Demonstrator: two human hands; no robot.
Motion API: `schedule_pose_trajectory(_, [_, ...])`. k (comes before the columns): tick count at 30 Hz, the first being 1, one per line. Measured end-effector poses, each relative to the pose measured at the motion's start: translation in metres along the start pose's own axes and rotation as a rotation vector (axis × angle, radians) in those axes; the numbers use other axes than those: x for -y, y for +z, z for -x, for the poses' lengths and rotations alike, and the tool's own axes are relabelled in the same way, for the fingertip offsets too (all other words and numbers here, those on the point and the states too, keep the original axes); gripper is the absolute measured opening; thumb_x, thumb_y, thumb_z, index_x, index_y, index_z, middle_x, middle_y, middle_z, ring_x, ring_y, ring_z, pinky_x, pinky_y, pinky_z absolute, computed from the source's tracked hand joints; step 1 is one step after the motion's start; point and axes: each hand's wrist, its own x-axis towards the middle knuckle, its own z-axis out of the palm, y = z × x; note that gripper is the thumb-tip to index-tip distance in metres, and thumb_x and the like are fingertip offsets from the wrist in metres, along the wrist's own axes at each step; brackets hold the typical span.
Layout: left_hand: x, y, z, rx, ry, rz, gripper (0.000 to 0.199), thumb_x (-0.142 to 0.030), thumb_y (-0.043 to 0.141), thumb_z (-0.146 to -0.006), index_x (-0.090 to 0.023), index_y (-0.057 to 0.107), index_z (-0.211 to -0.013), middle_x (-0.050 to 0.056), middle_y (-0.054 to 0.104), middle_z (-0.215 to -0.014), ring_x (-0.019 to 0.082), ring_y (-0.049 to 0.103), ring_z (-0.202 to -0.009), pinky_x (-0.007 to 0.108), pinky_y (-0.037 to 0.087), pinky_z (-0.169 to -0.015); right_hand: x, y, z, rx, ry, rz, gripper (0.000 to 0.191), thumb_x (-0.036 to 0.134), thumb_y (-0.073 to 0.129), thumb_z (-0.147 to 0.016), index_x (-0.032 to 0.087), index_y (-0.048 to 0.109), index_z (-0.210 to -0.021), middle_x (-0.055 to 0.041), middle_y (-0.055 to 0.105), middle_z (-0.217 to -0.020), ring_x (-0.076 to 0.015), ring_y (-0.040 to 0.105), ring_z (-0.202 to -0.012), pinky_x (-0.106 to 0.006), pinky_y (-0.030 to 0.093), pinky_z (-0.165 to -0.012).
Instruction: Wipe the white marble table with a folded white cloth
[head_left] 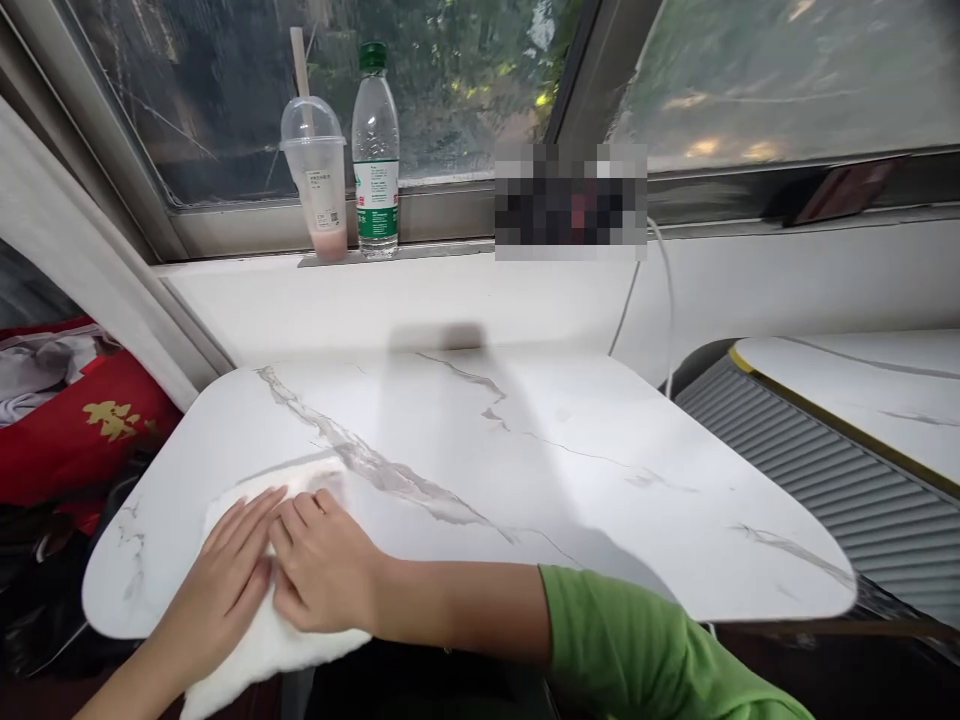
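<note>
A white, soft-looking cloth (pixel 277 655) lies at the front left of a white marbled table (pixel 630 540), part of it hanging over the front edge. My left hand (pixel 229 580) rests on the cloth with its fingers stretched out flat. Right beside it, my right hand (pixel 326 565) has its fingers curled into the cloth, and its knuckles point away from me. The two hands touch or nearly touch. Both hands cover the middle of the cloth.
On the window ledge stand a plastic cup with a straw (pixel 319 190) and a green-capped water bottle (pixel 376 150). A blurred-out patch (pixel 570 200) and a white cable (pixel 667 300) are farther right. A red bag (pixel 97 430) sits left; a grey ribbed surface (pixel 825 470) lies right.
</note>
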Motion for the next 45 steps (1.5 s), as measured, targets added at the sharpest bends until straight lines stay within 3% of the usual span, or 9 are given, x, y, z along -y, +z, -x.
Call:
schedule_pose_trajectory(3, [0.015, -0.005, 0.006, -0.008, -0.075, -0.025, 0.065, -0.024, 0.032, -0.092, -0.030, 0.006, -0.152, 0.002, 0.034, -0.150, 0.024, 0.041, -0.134, 0.045, 0.035, -0.111, 0.004, 0.012, -0.015, -0.039, 0.056, -0.110, 0.044, 0.033, 0.041, -0.083, 0.004, 0.058, -0.110, -0.0217, 0.059, -0.115, -0.0331, 0.049, -0.108, -0.048, 0.037, -0.094])
schedule_pose_trajectory(5, [0.027, -0.006, -0.001, 0.009, -0.105, -0.026, 0.061, -0.026, 0.031, -0.093, -0.028, 0.011, -0.151, 0.003, 0.033, -0.151, 0.024, 0.038, -0.135, 0.045, 0.034, -0.112, 0.002, 0.016, -0.027, 0.014, 0.115, -0.170, 0.054, 0.033, 0.039, -0.086, -0.002, 0.048, -0.127, -0.0263, 0.045, -0.136, -0.0363, 0.038, -0.128, -0.051, 0.029, -0.105])
schedule_pose_trajectory(9, [0.058, 0.001, -0.038, 0.061, -0.145, 0.002, 0.056, -0.031, 0.026, -0.094, -0.018, 0.024, -0.148, 0.008, 0.031, -0.152, 0.024, 0.028, -0.140, 0.046, 0.029, -0.113, -0.020, 0.025, -0.059, 0.280, 0.268, -0.276, 0.069, 0.036, 0.035, -0.090, -0.006, 0.025, -0.143, -0.0295, 0.020, -0.150, -0.0398, 0.015, -0.141, -0.057, 0.015, -0.111])
schedule_pose_trajectory(11, [0.075, 0.008, -0.066, 0.077, -0.160, 0.019, 0.056, -0.032, 0.023, -0.094, -0.013, 0.028, -0.146, 0.010, 0.032, -0.151, 0.023, 0.027, -0.140, 0.045, 0.028, -0.114, -0.041, 0.031, -0.076, 0.308, 0.346, -0.279, 0.069, 0.035, 0.035, -0.090, -0.006, 0.022, -0.144, -0.0293, 0.016, -0.151, -0.0393, 0.011, -0.142, -0.057, 0.011, -0.112])
schedule_pose_trajectory(15, [0.100, 0.025, -0.127, 0.042, -0.186, 0.032, 0.057, -0.033, 0.019, -0.094, -0.007, 0.032, -0.143, 0.013, 0.035, -0.149, 0.023, 0.030, -0.139, 0.043, 0.025, -0.115, -0.097, 0.045, -0.101, 0.174, 0.416, -0.202, 0.060, 0.028, 0.033, -0.092, -0.003, 0.028, -0.144, -0.0255, 0.024, -0.151, -0.0330, 0.019, -0.142, -0.050, 0.011, -0.114])
schedule_pose_trajectory(21, [0.108, 0.051, -0.206, -0.026, -0.252, 0.024, 0.054, -0.027, 0.026, -0.093, -0.006, 0.035, -0.142, 0.014, 0.041, -0.145, 0.024, 0.036, -0.134, 0.041, 0.027, -0.113, -0.180, 0.052, -0.110, -0.004, 0.470, -0.110, 0.043, 0.024, 0.040, -0.089, 0.009, 0.052, -0.128, -0.0154, 0.051, -0.133, -0.0261, 0.038, -0.127, -0.039, 0.025, -0.109])
schedule_pose_trajectory(27, [0.114, 0.062, -0.253, -0.086, -0.215, 0.082, 0.041, -0.020, 0.037, -0.089, -0.015, 0.056, -0.125, 0.009, 0.055, -0.129, 0.022, 0.050, -0.120, 0.034, 0.036, -0.107, -0.216, 0.058, -0.115, -0.072, 0.625, -0.052, 0.034, 0.020, 0.037, -0.090, 0.014, 0.059, -0.114, -0.0129, 0.057, -0.120, -0.0261, 0.043, -0.117, -0.039, 0.031, -0.102])
schedule_pose_trajectory(36, [0.103, 0.063, -0.239, -0.064, -0.223, 0.023, 0.039, -0.021, 0.035, -0.094, -0.014, 0.052, -0.128, 0.009, 0.051, -0.137, 0.020, 0.042, -0.129, 0.036, 0.029, -0.111, -0.202, 0.055, -0.101, -0.076, 0.589, -0.006, 0.036, 0.020, 0.039, -0.089, 0.012, 0.057, -0.120, -0.0118, 0.057, -0.122, -0.0246, 0.044, -0.117, -0.036, 0.029, -0.103])
schedule_pose_trajectory(45, [0.014, 0.056, -0.173, -0.022, -0.189, -0.065, 0.044, -0.024, 0.032, -0.096, -0.011, 0.044, -0.136, 0.012, 0.042, -0.145, 0.025, 0.034, -0.136, 0.044, 0.023, -0.114, -0.153, 0.032, -0.020, -0.081, 0.447, 0.000, 0.040, 0.018, 0.035, -0.086, 0.011, 0.054, -0.121, -0.0138, 0.055, -0.123, -0.0255, 0.044, -0.116, -0.039, 0.032, -0.100])
